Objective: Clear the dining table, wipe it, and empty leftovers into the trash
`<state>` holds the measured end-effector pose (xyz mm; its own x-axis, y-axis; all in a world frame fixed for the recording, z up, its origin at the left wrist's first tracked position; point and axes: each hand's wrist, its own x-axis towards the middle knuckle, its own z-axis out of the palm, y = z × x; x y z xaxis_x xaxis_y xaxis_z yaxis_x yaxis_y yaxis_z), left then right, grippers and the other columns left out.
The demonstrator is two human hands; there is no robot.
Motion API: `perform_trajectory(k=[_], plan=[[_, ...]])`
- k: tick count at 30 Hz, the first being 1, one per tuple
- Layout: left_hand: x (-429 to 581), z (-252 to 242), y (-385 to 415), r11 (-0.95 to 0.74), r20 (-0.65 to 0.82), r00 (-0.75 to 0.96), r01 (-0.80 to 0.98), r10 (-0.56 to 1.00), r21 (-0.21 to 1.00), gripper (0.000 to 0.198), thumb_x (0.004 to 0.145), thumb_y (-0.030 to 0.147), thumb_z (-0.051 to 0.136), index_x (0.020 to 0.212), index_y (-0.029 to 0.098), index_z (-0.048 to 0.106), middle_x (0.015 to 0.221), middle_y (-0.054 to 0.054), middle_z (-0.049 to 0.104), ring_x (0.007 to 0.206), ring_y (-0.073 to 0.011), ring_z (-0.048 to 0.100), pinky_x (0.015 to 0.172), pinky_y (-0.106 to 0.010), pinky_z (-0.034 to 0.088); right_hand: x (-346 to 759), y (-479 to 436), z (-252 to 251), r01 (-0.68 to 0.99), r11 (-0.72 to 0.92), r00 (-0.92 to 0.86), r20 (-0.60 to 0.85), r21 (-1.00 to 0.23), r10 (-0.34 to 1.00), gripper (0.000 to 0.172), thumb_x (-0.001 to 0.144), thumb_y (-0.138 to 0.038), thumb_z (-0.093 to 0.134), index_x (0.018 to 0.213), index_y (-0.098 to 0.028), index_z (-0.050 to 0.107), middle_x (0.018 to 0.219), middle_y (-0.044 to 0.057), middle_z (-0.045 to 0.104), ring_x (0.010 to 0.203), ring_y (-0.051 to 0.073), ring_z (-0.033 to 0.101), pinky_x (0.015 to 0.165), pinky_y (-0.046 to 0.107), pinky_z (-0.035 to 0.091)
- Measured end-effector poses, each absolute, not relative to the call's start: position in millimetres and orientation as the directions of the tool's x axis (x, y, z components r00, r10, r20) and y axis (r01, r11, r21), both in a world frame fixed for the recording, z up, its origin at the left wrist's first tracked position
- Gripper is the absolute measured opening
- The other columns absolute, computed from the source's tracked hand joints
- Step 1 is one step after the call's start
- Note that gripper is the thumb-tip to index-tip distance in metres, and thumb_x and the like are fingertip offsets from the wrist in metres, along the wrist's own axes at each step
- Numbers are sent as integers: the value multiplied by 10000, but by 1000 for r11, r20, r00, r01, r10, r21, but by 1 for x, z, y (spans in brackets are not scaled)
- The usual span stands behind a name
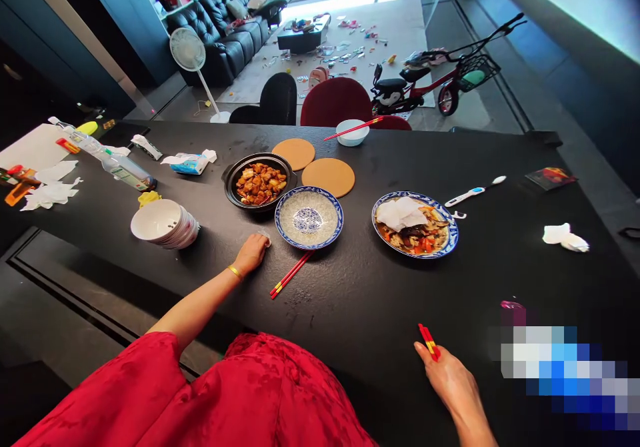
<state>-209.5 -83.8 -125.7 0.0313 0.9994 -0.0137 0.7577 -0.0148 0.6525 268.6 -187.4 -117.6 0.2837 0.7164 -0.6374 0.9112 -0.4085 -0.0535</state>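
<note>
My left hand [251, 253] rests on the black table [360, 287], its fingers curled over a crumpled white tissue [265, 237] beside an empty blue-and-white plate [309, 217]. Red chopsticks [290, 275] lie just below that plate. My right hand [447, 373] lies at the table's near edge and pinches the end of another red pair of chopsticks [429, 341]. A black pot of braised food [260, 181] stands behind my left hand. To the right, a blue-rimmed plate of leftovers [416, 225] carries a used tissue.
A stack of white bowls [165, 223] lies on its side at left. Two cork mats [327, 176], a white bowl with chopsticks [353, 131], a bottle [120, 165], tissues [565, 237] and a white utensil [473, 193] dot the table. Chairs [333, 100] stand beyond.
</note>
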Motion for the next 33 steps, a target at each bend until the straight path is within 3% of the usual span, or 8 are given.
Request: perform_trajectory(k=[6,14,21,24,27,29,31,33], plan=[[-228,-112,-77,206,-113,-194,570,975,795,107,803,221,459,856,138,501,631,-10,547,546,-128,519,584,-274,459,268,-190,-123,917,-392,278,-585,-74,762,435,887,-471,312,829,-178,628,765,122,676,758,281,653,613,319,451],[-218,-104,-93,330,-236,-248,471,940,818,126,668,218,591,774,165,550,637,15,561,564,-109,502,571,-220,401,254,-193,-109,914,-403,299,-587,-50,752,428,898,-451,337,928,-149,638,857,146,678,823,272,645,640,304,431],[-144,-88,-134,349,-444,192,387,875,854,175,752,289,547,866,157,561,654,11,572,557,-114,508,546,-224,398,246,-197,-100,898,-439,335,-603,-29,724,396,899,-449,368,934,-155,630,862,139,677,833,263,642,620,289,411],[-107,-83,-160,11,-296,454,532,841,846,129,815,264,517,866,163,580,798,-28,593,727,-137,536,682,-245,427,245,-196,-97,902,-431,333,-608,-16,721,393,904,-443,357,927,-153,620,888,144,677,855,266,643,636,290,415],[-87,-89,-179,-404,-180,707,573,684,713,160,875,225,447,863,166,595,883,-71,582,849,-172,516,782,-278,415,248,-197,-97,908,-417,311,-611,-34,728,382,905,-438,339,895,-165,605,888,139,678,870,266,646,656,293,431],[-80,-97,-182,-513,-183,775,555,605,655,174,881,202,428,881,170,599,885,-80,578,851,-180,508,776,-283,414,255,-198,-102,904,-424,301,-617,-58,727,381,891,-455,329,833,-185,592,844,132,679,852,273,652,656,305,449],[-75,-103,-174,-452,-179,738,566,650,690,142,855,185,459,883,176,598,892,-77,581,859,-179,515,776,-282,415,267,-199,-112,894,-439,300,-611,-88,733,372,861,-461,326,733,-214,573,785,132,674,821,289,658,664,336,474],[-73,-104,-156,-154,-253,562,577,788,802,84,813,195,517,850,170,588,830,-59,584,787,-161,536,723,-274,425,280,-196,-124,884,-440,291,-549,-160,784,350,812,-455,336,615,-252,543,708,126,658,795,307,663,692,387,497]])
